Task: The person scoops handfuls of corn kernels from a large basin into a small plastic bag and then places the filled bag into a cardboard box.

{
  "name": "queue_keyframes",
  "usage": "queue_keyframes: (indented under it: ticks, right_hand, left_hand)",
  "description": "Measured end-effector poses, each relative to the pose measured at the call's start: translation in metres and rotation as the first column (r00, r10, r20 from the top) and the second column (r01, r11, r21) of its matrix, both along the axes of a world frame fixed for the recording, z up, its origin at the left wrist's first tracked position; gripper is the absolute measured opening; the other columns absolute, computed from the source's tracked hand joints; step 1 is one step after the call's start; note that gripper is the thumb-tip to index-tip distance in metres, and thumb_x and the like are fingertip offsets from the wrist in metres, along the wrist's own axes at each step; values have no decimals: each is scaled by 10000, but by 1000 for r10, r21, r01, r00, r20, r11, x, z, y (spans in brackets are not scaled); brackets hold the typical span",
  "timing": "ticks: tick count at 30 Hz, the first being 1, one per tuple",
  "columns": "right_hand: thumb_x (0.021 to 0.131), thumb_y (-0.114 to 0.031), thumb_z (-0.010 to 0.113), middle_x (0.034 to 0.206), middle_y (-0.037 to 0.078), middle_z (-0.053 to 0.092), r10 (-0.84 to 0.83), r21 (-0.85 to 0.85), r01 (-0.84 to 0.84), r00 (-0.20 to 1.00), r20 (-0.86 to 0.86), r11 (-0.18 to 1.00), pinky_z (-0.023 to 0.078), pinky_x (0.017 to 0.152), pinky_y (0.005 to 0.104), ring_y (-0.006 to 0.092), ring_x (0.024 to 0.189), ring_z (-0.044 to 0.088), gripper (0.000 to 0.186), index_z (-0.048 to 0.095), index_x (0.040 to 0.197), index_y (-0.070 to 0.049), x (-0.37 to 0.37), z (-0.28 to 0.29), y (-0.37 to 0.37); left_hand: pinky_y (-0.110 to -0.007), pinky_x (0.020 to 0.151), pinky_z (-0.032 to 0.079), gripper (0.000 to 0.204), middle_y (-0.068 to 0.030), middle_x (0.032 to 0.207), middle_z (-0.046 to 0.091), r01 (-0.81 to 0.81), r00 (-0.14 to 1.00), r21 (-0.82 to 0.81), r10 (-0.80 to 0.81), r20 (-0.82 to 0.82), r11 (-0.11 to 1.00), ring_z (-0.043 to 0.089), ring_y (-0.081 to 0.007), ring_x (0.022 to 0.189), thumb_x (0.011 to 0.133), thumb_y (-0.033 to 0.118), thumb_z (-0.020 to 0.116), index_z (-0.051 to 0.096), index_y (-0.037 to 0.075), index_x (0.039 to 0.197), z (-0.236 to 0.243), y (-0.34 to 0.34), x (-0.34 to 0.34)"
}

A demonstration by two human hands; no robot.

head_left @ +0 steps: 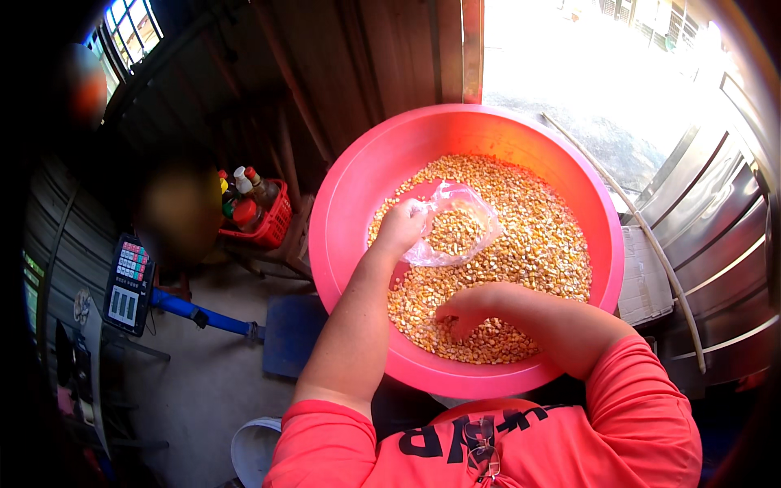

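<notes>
A large pink plastic tub (351,191) stands in front of me, holding a wide bed of yellow corn kernels (545,236). My left hand (403,226) is closed on the left rim of a clear plastic bag (490,224). The bag's mouth is spread, and some kernels lie inside it. Nearer to me, my right hand (472,309) reaches down into the loose corn, below the bag and apart from it. Its thumb and bent fingers are spread, with the tips partly among the kernels; whether any lie in the palm is hidden.
Left of the tub stand a blue platform scale (291,335) with its display (128,285) and a red basket of bottles (272,224). A white bucket (254,451) is at lower left. Beyond the tub's right rim are a long stick (643,220) and cardboard (643,276).
</notes>
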State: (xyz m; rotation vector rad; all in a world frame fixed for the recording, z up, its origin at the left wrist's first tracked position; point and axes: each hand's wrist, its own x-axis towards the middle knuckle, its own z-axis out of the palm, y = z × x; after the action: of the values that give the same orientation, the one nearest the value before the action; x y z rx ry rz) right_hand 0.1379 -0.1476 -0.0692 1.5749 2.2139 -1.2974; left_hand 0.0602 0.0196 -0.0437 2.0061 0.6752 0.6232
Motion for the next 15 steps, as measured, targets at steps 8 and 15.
queue_keyframes:
  ticks: [8,15]
  right_hand:
    - [717,-228,634,774,134,608,130,-177,-125,991,17,976,505,538,357,238,651,610,349,546,1010,-61,-8,-19,3]
    - [737,-169,618,684,55,566,-184,-311,136,974,-131,941,464,474,296,152,547,538,211,552,914,-74,11,3,2]
  left_hand:
    - [-326,588,445,146,-121,676,614,-17,1000,-11,18,19,1000,593,-188,623,788,132,527,590,1,780,-7,4,0]
    - [-312,574,442,123,-103,654,605,-10,999,-39,11,36,999,580,-156,607,785,112,529,588,4,770,-1,0,1]
